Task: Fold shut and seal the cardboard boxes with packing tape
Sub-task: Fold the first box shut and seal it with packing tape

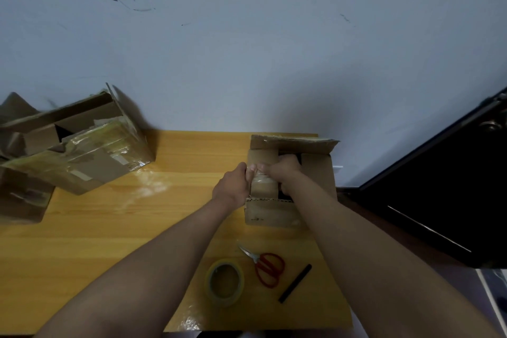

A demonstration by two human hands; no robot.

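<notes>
I am gripping a taped flap [262,186] of the cardboard box [274,211], at the table's [109,228] 2 o'clock, with left hand [233,186] and right hand [282,170] clamped. Tape roll [225,282] is lying at 5 o'clock.

Your work surface is a yellow wooden table [131,228] whose far edge meets the pale wall across the middle of the frame. At centre right you see a small cardboard box [274,214] standing on it, flaps partly open. At the left edge, a larger taped carton [90,170] sits tilted, with more brown cardboard [22,200] beside it at the table's left corner. Toward the lower centre you find a roll of clear packing tape [225,282] lying flat; just right of it lie red-handled scissors [264,267], blades pointing to the upper left, and then a slim black stick [295,282], set diagonally.
</notes>
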